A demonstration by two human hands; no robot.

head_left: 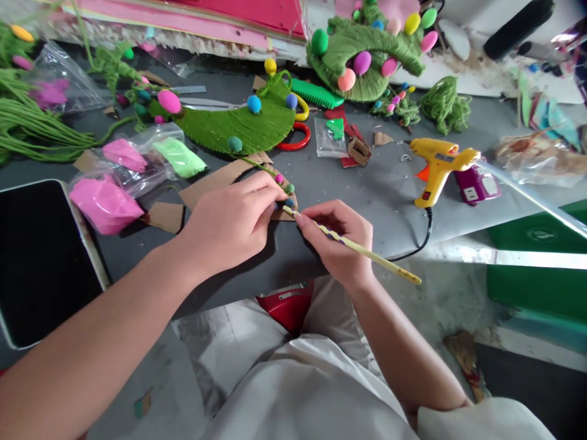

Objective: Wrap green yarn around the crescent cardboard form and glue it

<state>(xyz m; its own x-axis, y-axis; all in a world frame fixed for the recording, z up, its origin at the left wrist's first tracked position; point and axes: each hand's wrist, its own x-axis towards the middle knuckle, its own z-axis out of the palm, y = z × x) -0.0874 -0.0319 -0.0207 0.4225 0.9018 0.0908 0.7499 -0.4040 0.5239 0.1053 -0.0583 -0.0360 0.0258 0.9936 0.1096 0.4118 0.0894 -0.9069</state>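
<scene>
My right hand (339, 238) is closed around a pale yellow pencil (353, 245) with dark marks, its tip pointing left. The pencil tip meets the fingertips of my left hand (238, 220), which are pinched together over a piece of brown cardboard (215, 180). What those fingers hold is hidden. Beside them, small pink, green and blue balls (288, 189) lie along a thin green strand. Just beyond sits a crescent (229, 125) wrapped in green yarn, with coloured balls on it. Scissors (294, 137) with red and yellow handles lie partly under the crescent.
A yellow glue gun (440, 162) with a clear stick and black cord lies right. At left are a tablet (43, 263), bagged pink clay (106, 205) and green yarn (41, 116). Behind stand a green comb (316, 93) and another yarn-wrapped piece (353, 52). The table edge is near me.
</scene>
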